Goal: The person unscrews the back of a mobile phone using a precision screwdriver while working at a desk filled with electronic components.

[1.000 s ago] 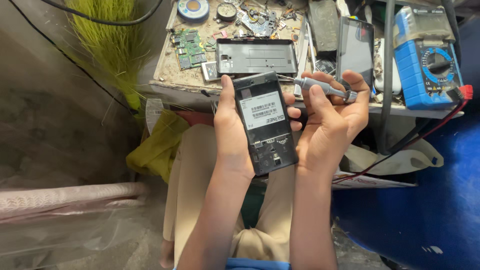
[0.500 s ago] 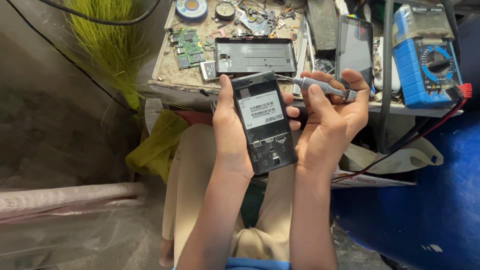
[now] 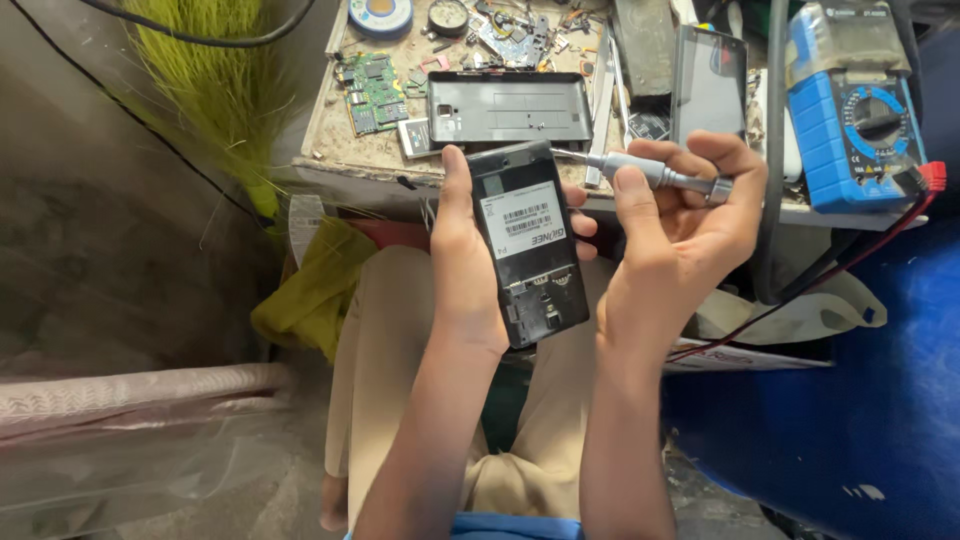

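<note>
My left hand (image 3: 462, 262) grips a black phone (image 3: 527, 240) with its back cover off, a white label and open slots showing. My right hand (image 3: 682, 228) pinches a slim grey screwdriver (image 3: 650, 172), whose tip points at the phone's top right corner. Both hands hover over my lap in front of a cluttered workbench (image 3: 340, 150). A black back cover (image 3: 510, 108) lies flat on the bench just beyond the phone.
A green circuit board (image 3: 368, 92), a tape roll (image 3: 380, 14) and small metal parts litter the bench. Another dark phone (image 3: 708, 85) leans at the right. A blue multimeter (image 3: 860, 115) with red and black leads sits far right. A yellow cloth (image 3: 320, 285) hangs left.
My right hand has brought the screwdriver tip closer to the phone's top corner. The left hand and phone stay almost still.
</note>
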